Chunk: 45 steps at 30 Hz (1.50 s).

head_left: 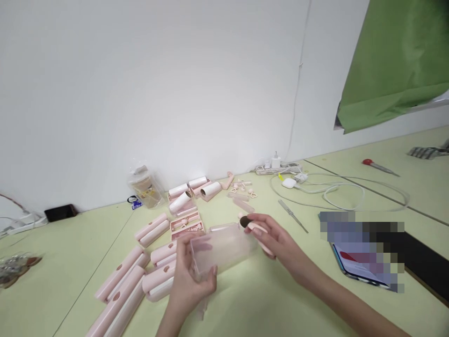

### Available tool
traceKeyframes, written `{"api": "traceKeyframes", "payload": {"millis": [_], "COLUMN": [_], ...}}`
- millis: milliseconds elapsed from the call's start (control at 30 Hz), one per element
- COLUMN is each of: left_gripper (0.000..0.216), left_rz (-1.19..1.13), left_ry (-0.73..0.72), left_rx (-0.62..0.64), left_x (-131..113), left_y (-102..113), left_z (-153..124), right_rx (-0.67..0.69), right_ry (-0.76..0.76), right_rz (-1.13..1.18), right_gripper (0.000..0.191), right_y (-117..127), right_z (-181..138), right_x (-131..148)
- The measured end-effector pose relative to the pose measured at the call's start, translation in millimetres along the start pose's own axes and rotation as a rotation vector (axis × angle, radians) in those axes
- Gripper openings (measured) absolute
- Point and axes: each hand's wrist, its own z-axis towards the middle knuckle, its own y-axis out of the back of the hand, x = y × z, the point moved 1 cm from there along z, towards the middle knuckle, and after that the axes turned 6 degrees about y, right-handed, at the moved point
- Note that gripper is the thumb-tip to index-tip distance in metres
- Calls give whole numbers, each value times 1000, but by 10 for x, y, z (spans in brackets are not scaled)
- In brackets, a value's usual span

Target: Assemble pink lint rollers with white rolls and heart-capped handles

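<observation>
Two hands over the green table [266, 304], left hand [191, 281] grasping a translucent pink cover [219, 250], right hand [280, 243] pinching a small pink handle [253, 226] at its right end, pink tubes [122, 281] lying left.

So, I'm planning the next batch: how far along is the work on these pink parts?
Done, it seems: closed pink tubes lie at the left. In hand: the left hand holds a clear cover, the right hand a pink handle at its end. To do, probably: rolls and small parts lie loose farther back.
</observation>
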Motion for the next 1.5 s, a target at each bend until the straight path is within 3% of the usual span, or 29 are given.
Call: {"api": "traceKeyframes", "payload": {"millis": [167, 300, 433, 533, 600, 700, 733, 867, 967, 1133, 1267, 1333, 1500], "left_gripper": [40, 41, 48, 73, 79, 55, 55, 56, 52, 70, 48, 41, 49], "left_rz": [-165, -54, 58, 118, 135, 289, 424, 520, 505, 360, -4, -87, -189], "left_ry": [297, 418, 473, 442, 420, 392, 406, 505, 508, 372, 252, 239, 324], "left_rx": [247, 415, 469, 417, 330, 227, 248, 230, 252, 260, 330, 368, 506], "left_x": [125, 108, 97, 80, 56, 34, 45, 160, 226, 216, 238, 259, 274], "left_y": [-292, -328, -280, -282, -340, -539, -628, -918, -954, -751, -693, -706, -689], "left_z": [-155, -214, -253, -221, -93, 290, 448, 998, 1131, 816, 514, 440, 362], "right_rx": [-141, -122, -103, -73, -56, -53, -60, -102, -131, -169, -143, -103, -10], "right_ry": [110, 85, 87, 83, 78, 59, 49, -6, -40, 2, 56, 66, 59], "right_rz": [-300, -409, -429, -447, -452, -435, -422, -347, -280, -115, -46, -58, -191], "right_gripper": [36, 35, 32, 30, 29, 31, 32, 36, 40, 42, 33, 30, 27], "right_y": [216, 243, 224, 225, 231, 243, 249, 300, 361, 383, 266, 183, 15], "right_z": [233, 414, 530, 569, 586, 610, 617, 608, 557, 481, 476, 493, 529], "right_x": [36, -34, -43, 18, 47, -8, -55, -267, -315, -164, -55, -36, -63]}}
